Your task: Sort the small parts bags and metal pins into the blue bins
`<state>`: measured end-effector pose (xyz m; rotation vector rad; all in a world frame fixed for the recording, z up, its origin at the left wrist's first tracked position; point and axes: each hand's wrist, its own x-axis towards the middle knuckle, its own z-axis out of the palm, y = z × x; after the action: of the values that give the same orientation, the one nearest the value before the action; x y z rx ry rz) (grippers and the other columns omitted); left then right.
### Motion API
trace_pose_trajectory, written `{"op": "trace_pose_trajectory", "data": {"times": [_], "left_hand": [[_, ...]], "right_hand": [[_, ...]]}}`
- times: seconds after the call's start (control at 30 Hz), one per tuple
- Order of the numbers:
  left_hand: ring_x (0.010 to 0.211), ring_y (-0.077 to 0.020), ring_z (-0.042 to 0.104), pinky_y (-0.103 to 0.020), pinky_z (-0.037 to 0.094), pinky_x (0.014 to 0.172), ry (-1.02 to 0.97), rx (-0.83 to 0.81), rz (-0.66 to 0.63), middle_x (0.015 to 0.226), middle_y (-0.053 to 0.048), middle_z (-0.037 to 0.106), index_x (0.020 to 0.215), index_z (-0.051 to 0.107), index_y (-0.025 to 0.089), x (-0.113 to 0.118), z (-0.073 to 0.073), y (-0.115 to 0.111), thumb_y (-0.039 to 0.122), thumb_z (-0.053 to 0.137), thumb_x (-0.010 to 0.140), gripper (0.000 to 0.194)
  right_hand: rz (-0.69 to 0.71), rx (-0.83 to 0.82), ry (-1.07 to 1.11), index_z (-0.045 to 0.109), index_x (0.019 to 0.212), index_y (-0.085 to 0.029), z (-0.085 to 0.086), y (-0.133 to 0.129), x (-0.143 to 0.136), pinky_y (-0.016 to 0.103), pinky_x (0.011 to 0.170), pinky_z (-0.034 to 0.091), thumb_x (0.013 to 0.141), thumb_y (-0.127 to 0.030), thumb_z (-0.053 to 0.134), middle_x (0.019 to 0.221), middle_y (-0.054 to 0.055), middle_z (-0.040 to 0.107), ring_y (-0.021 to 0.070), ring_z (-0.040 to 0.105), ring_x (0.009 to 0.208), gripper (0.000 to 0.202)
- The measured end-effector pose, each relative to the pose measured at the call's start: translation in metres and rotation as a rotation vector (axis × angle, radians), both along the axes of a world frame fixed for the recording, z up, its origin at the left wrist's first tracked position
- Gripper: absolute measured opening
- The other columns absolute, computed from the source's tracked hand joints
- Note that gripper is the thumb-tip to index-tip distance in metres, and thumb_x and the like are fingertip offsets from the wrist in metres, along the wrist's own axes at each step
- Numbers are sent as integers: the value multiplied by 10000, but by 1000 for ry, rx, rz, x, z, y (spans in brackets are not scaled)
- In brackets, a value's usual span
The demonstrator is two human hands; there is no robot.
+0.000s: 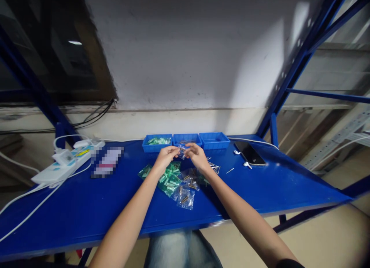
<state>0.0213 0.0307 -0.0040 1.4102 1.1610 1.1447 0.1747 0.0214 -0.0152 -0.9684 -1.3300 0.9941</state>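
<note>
Between both hands, in front of the blue bins, is a small clear plastic bag [182, 151]. My left hand [167, 157] pinches its left side, and my right hand [196, 154] grips its right side. Below them on the blue table lie green bags [170, 180] of small parts, with clear bags [185, 198] holding brownish pieces beside them. Thin metal pins [214, 167] are scattered just right of my right hand. Green packets fill part of the left blue bin [157, 148]; the middle bin [187, 136] is partly hidden by my hands.
A third blue bin [214, 145] stands at the back. On the right are a black phone [250, 153] and white earbuds [247, 165]. A white power strip [66, 164] with cables lies at the left of the blue table [115, 206].
</note>
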Motion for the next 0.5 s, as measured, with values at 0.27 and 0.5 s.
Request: {"op": "trace_pose_trajectory", "data": {"times": [0.27,0.5], "left_hand": [[657,-164,580,-248,388,575,9,80,30,708,-37,670,764,651,156,4,3,-3,438,656,657,302],[685,-180,609,-256,426,595,16,95,-15,721,-49,689,780,668,152,9,0,-4,392,657,687,258]], "right_hand": [[-31,26,-82,627,872,-171,5,-7,-4,250,566,428,694,-310,590,712,23,639,135,553,602,229],[-70,92,1,568,857,-188,-6,-4,-13,256,596,440,700,-342,590,735,25,617,139,555,625,221]]}}
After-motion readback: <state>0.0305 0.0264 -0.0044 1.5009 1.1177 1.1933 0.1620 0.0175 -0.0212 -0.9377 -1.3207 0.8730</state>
